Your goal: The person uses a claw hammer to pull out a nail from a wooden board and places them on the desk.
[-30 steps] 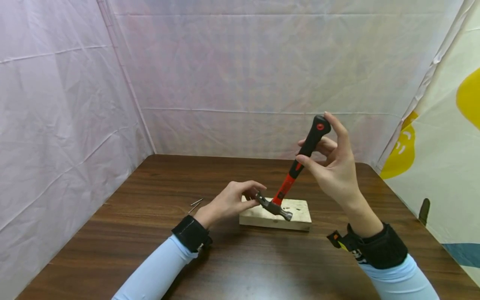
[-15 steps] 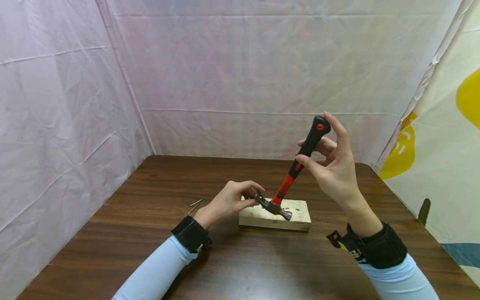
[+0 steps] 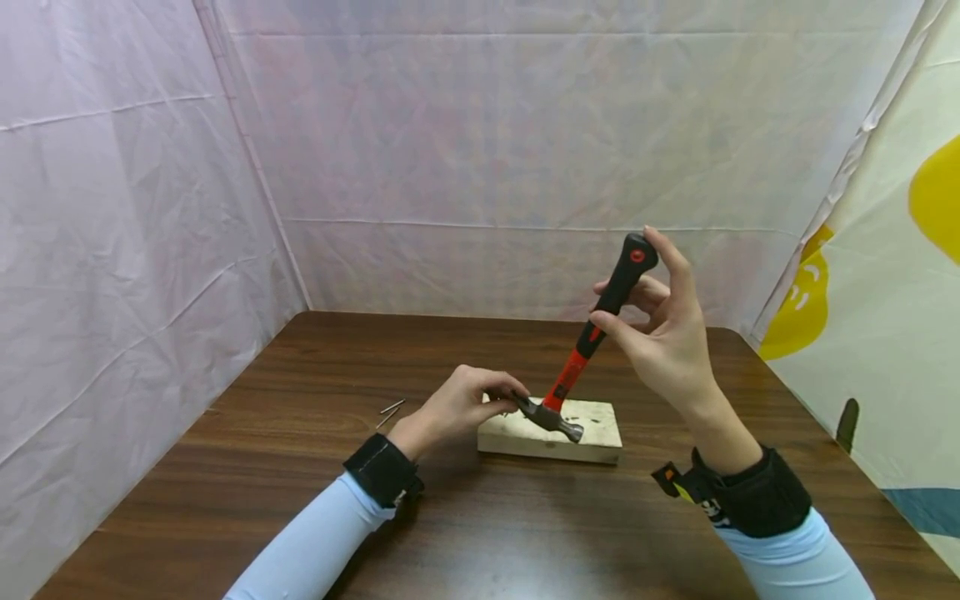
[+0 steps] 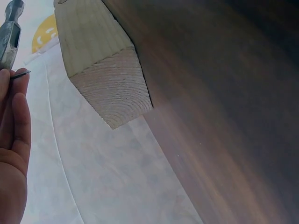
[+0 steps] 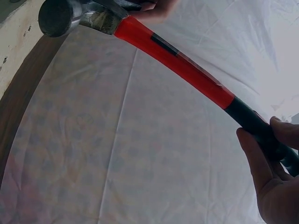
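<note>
A claw hammer (image 3: 573,367) with a red and black handle hangs tilted, head down, above a pale wooden block (image 3: 592,429). My right hand (image 3: 671,333) grips its black handle between thumb and fingers, one finger reaching the butt end. Beside the hammer's claw, my left hand (image 3: 468,396) pinches what looks like a nail (image 4: 21,73); its thin pointed tip sticks out past the fingers in the left wrist view. Those fingers hide the claw's end and the rest of the nail. In the right wrist view the round striking face (image 5: 56,17) points toward the camera.
Loose nails (image 3: 392,408) lie on the brown wooden table (image 3: 300,467) left of the block. Dark marks show on the block's top. White cloth sheets (image 3: 487,150) enclose the back and left, and a printed sheet (image 3: 885,333) hangs at the right.
The fingers of my left hand have come down and closed at the hammer's claw, covering its tip. The hammer, my right hand and the block have hardly moved.
</note>
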A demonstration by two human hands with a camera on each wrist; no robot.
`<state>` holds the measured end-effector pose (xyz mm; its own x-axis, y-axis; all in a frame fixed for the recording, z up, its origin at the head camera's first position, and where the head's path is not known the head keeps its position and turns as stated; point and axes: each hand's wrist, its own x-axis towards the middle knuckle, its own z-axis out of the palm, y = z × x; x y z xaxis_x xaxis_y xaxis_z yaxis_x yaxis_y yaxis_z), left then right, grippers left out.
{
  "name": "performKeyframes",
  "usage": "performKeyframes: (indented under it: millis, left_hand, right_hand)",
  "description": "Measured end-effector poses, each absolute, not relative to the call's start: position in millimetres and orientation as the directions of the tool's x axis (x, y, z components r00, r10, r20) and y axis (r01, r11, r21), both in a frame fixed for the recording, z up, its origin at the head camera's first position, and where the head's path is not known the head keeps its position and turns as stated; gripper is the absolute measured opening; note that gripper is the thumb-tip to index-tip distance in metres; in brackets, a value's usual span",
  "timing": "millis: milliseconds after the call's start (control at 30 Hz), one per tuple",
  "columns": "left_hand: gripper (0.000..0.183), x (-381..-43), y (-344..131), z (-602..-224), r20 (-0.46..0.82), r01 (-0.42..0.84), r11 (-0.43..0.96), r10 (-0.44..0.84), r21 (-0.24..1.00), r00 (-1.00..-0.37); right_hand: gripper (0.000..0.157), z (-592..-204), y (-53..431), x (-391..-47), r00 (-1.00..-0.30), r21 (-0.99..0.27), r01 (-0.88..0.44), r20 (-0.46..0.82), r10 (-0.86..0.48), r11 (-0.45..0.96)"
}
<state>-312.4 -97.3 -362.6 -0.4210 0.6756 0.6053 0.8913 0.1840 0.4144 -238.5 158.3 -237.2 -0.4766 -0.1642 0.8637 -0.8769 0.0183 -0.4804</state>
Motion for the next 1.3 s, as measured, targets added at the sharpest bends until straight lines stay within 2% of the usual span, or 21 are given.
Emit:
performKeyframes:
  millis: [433, 733, 1000, 1300]
  left_hand:
    - [0.023, -314.0, -95.5, -365.0, 0.66, 0.915, 0.205, 0.639, 0.349, -0.395]
    - [0.035, -312.8, -94.6, -365.2, 0.648, 0.896, 0.208, 0.629, 0.392, -0.43]
    - [0.027, -310.1, -96.6, -357.6, 0.672, 0.866, 0.229, 0.553, 0.445, -0.492]
    - [0.02, -312.5, -103.9, -352.0, 0.692, 0.859, 0.233, 0.515, 0.455, -0.506]
  right_hand:
    - [0.095, -237.5, 157.5, -239.0, -0.486, -0.487, -0.873, 0.862, -0.143, 0.032]
    - [0.095, -237.3, 158.2, -238.6, -0.492, -0.49, -0.87, 0.86, -0.135, 0.048]
    - [0.095, -238.1, 156.4, -238.7, -0.502, -0.502, -0.864, 0.854, -0.135, 0.041]
    - [0.096, -239.7, 154.3, -238.8, -0.525, -0.522, -0.85, 0.836, -0.16, 0.062]
